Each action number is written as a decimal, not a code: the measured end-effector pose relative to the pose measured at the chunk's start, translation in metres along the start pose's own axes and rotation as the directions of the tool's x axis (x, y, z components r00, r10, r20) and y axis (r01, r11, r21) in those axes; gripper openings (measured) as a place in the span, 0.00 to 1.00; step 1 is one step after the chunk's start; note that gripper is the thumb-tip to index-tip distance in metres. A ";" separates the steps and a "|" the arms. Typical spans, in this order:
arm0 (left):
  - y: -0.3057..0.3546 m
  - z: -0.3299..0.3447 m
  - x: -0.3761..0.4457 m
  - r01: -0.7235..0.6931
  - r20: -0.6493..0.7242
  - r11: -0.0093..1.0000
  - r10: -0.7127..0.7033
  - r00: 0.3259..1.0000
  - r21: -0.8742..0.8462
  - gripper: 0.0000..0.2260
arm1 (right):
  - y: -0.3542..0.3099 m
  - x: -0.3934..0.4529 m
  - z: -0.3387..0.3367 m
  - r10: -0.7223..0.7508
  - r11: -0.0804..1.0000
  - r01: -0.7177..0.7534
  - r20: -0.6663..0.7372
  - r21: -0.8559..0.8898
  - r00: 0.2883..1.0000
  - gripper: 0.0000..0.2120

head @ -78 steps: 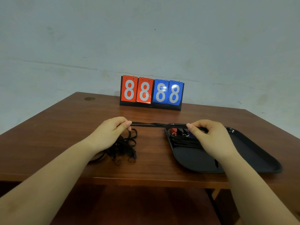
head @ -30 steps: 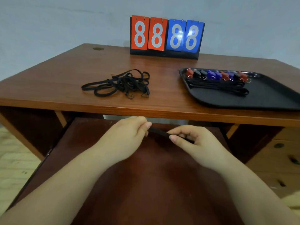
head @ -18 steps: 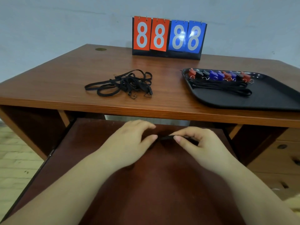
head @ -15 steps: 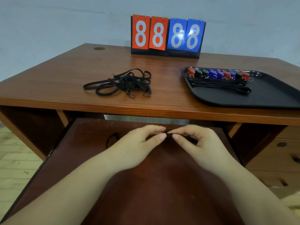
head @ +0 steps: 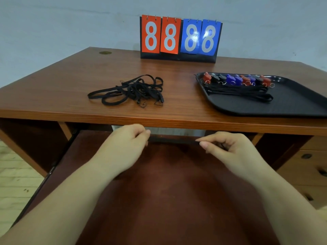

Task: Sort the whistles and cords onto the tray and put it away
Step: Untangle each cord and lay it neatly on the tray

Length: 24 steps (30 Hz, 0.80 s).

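Two hands, left (head: 126,144) and right (head: 230,147), each grip pinched on one black cord (head: 172,139).

**Wooden desk against a pale wall**

A brown wooden desk (head: 67,85) stands against a pale, scuffed wall (head: 53,23). A pull-out shelf (head: 168,191) extends beneath it. Drawers (head: 311,167) sit right; light tiled floor (head: 16,177) shows left.

I am holding both forearms out ahead of me, bare, converging slightly toward the middle. My left hand (head: 126,145) is curling its fingers with thumb and forefinger pinching closed, knuckles up. My right hand (head: 228,149) is mirroring it a little apart, forefinger and thumb pinching together, the other fingers curling under the palm.
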<state>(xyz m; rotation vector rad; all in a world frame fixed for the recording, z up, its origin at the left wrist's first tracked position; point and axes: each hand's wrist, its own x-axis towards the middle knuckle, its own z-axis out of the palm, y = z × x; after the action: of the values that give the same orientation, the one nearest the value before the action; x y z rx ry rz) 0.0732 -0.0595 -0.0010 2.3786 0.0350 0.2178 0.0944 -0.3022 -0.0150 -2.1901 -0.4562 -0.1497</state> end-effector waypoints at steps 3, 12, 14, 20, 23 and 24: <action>0.002 0.006 -0.004 -0.081 0.079 0.990 0.072 0.994 0.116 0.09 | -0.006 -0.002 0.002 -0.025 0.999 0.025 -0.008 0.036 1.000 0.07; 0.021 0.023 -0.021 0.083 0.429 0.877 0.146 0.892 -0.473 0.08 | -0.021 -0.010 0.021 -0.072 0.986 0.083 -0.083 0.146 0.994 0.07; 0.022 0.023 -0.020 0.050 0.410 0.897 0.151 0.899 -0.439 0.05 | -0.023 -0.010 0.019 -0.068 0.985 0.083 -0.105 0.153 0.992 0.06; 0.012 0.026 -0.016 -0.015 0.314 0.950 0.118 0.942 -0.313 0.03 | -0.020 -0.007 0.015 -0.037 0.972 0.056 -0.084 0.229 0.996 0.06; 0.010 0.027 -0.015 -0.083 0.244 0.972 0.137 0.960 -0.221 0.06 | -0.022 -0.008 0.017 -0.024 0.968 0.043 -0.080 0.249 0.997 0.05; 0.010 0.027 -0.016 -0.102 0.236 0.972 0.152 0.960 -0.212 0.10 | -0.023 -0.008 0.018 -0.016 0.965 0.037 -0.080 0.259 0.997 0.06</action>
<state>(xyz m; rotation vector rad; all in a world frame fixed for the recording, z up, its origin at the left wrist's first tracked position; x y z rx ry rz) 0.0617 -0.0869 -0.0159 2.1934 -0.2498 -0.0212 0.0770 -0.2775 -0.0108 -1.9139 -0.4358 -0.1779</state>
